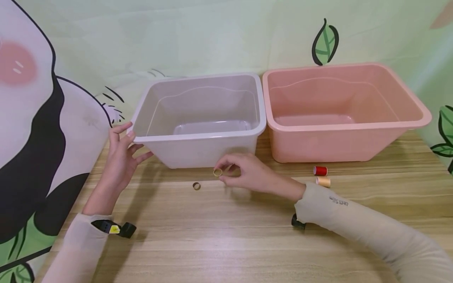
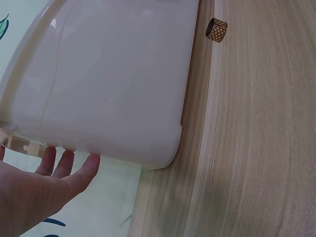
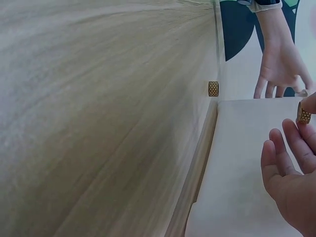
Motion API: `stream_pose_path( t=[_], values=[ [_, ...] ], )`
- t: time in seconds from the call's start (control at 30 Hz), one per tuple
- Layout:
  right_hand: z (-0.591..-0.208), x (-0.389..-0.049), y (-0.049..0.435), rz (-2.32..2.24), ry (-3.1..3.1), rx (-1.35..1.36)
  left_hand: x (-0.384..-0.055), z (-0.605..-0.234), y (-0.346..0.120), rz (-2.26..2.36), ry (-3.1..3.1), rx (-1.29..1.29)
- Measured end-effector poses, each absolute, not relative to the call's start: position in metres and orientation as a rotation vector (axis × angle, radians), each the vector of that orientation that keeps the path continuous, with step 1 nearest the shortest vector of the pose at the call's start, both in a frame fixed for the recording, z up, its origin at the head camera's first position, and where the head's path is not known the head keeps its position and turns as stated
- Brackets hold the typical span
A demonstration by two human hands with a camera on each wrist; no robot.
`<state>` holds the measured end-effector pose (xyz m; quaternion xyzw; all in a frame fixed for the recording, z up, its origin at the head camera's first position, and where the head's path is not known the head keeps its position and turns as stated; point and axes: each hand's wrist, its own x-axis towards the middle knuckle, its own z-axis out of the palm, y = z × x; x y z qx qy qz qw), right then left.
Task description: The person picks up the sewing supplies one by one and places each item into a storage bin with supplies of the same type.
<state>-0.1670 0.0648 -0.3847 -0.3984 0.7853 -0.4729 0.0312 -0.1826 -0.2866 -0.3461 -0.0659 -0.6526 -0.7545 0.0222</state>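
Note:
My right hand (image 1: 249,173) pinches a small bronze bushing (image 3: 304,116) between thumb and fingertip, its wall covered in little dimples. It is held just in front of the grey bin (image 1: 198,151), a little above the table. A second dimpled bushing (image 2: 218,32) lies on the tabletop, left of that hand. At the bin's near left corner my left hand (image 1: 122,163) grips the rim. Its lower fingers (image 2: 81,173) are spread along the outer end wall, with fingertips at the plastic.
A pink bin (image 1: 325,145) stands right beside the grey one, at the back of the wooden table (image 1: 212,243). In front of it lie a red thread spool (image 1: 320,171) and a pale orange thread spool (image 1: 323,181). Printed cloth (image 1: 212,35) hangs behind.

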Motion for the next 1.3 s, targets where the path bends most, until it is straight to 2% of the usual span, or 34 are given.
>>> stream_pose_path(
  t=[1.3],
  values=[
    [-0.3776, -0.1676, 0.0716, -1.354, 2.580, -1.291, -0.1845, -0.3470, -0.2888, -2.341, -2.011, -0.156]
  ],
)
